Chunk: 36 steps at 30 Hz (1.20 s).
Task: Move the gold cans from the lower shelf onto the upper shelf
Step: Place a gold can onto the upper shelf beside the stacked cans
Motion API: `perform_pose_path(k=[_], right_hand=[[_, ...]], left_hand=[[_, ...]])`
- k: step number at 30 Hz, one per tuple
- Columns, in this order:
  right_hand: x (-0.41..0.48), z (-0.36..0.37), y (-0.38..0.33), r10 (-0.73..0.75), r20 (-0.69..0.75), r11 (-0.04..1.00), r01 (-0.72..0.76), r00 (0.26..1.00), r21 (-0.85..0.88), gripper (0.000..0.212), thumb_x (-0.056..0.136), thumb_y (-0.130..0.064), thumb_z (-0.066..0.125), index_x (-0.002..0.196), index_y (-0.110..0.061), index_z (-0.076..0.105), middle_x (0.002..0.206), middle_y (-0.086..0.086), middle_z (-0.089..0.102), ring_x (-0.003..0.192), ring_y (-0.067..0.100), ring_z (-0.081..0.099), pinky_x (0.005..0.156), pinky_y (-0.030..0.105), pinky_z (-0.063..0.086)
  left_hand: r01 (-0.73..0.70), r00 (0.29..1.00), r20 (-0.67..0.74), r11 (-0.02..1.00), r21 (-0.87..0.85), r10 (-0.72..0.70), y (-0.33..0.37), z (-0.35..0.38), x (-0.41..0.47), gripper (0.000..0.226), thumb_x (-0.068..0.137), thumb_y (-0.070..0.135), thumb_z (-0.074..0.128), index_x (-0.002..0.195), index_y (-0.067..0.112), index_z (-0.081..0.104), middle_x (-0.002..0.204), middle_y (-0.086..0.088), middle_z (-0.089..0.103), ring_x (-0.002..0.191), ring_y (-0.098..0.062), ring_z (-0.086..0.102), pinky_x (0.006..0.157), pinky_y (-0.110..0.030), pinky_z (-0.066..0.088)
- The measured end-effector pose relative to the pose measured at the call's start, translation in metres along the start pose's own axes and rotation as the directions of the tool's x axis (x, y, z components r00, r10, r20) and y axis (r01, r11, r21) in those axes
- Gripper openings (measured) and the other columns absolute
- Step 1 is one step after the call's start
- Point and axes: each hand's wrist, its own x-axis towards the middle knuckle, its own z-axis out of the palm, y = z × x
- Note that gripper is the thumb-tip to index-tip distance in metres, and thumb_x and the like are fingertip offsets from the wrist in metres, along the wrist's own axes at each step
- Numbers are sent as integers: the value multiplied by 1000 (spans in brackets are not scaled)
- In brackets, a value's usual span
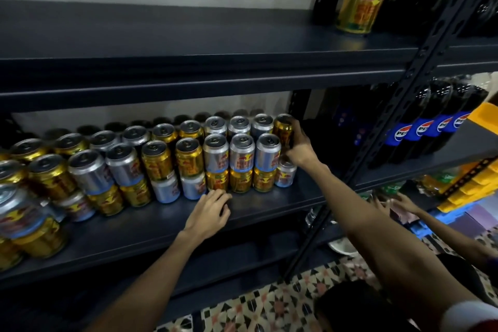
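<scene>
Gold and silver cans stand stacked two high along the lower shelf (256, 213). My right hand (300, 148) is wrapped around a gold can (283, 128) at the right end of the back top row. My left hand (208, 211) rests palm down on the lower shelf in front of the stack, fingers slightly apart and holding nothing, just below a gold can (217, 179) in the bottom row. One gold can (361, 3) stands upright at the right end of the upper shelf (188, 35), beside the black upright post.
A perforated black post (398, 105) divides this shelf unit from the one to the right, which holds dark cola bottles (420, 129). Another person's hands (396, 205) reach into a lower right shelf. Yellow and blue packs (469, 191) lie at the right. Patterned tile floor (269, 307) lies below.
</scene>
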Motion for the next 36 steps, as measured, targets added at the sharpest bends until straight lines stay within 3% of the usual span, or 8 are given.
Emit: perform_pose_path(k=[5, 10, 15, 19, 25, 31, 33, 36], right_hand=[[14, 3, -9, 22, 0, 998, -22, 1000, -58, 59, 85, -27, 79, 121, -32, 32, 122, 11, 61, 99, 27, 64, 77, 39, 54], [17, 4, -11, 69, -74, 997, -65, 995, 52, 53, 86, -14, 78, 121, -24, 39, 117, 7, 62, 92, 21, 63, 56, 13, 46], [-3, -14, -9, -55, -205, 994, 73, 977, 84, 59, 83, -11, 78, 120, -36, 39, 116, 6, 67, 97, 17, 66, 81, 32, 55], [-19, -42, -18, -84, -237, 994, 98, 968, 50, 65, 81, -12, 82, 122, -36, 38, 113, 5, 68, 99, 19, 67, 81, 25, 54], [-69, -70, -46, -199, -278, 975, 218, 940, 36, 60, 79, -22, 87, 122, -29, 45, 111, -1, 67, 100, 10, 66, 89, 28, 54], [-128, -108, -99, -367, -452, 895, 441, 813, 67, 66, 72, -24, 91, 126, -36, 54, 123, -26, 62, 109, 1, 65, 88, 20, 53], [-131, -129, -127, -422, -499, 860, 508, 757, 42, 68, 73, -26, 91, 128, -34, 52, 127, -30, 58, 113, 1, 62, 90, 23, 54], [-125, -163, -170, -479, -551, 807, 590, 683, 31, 64, 74, -31, 86, 128, -37, 50, 129, -25, 56, 114, 8, 63, 88, 29, 57]], left_hand=[[-8, 1000, -14, 1000, 15, 9, -1, 0, -1, 43, 92, 33, 34, 114, 14, 65, 108, 2, 60, 97, -19, 55, 82, -36, 46], [-30, 999, -42, 1000, -7, 30, -2, 2, 0, 41, 92, 34, 34, 112, 15, 65, 107, 3, 59, 96, -19, 56, 83, -35, 45], [-59, 985, -167, 985, -161, 32, 1, -10, 4, 28, 91, 21, 48, 110, 13, 66, 104, 3, 62, 98, -14, 58, 84, -35, 50], [-216, 932, -340, 949, -229, 130, 31, -50, 31, 22, 91, 13, 53, 107, 6, 68, 102, -2, 64, 95, -18, 63, 82, -31, 51], [-580, 702, -580, 805, -127, 414, 110, -135, 60, 21, 93, 6, 55, 104, -2, 71, 105, -13, 67, 90, -21, 65, 83, -24, 53], [-665, 381, -839, 746, 45, 390, 164, -269, 71, 19, 91, 2, 54, 89, -7, 72, 95, -17, 67, 88, -22, 63, 84, -25, 51], [-555, 443, -846, 832, 0, 296, 165, -309, 82, 17, 93, 9, 55, 94, 0, 70, 94, -9, 67, 86, -19, 61, 80, -26, 49], [-134, 724, -687, 989, -60, 56, 152, -341, 105, 22, 95, 32, 54, 108, 18, 65, 105, 1, 67, 95, -24, 61, 79, -35, 43]])
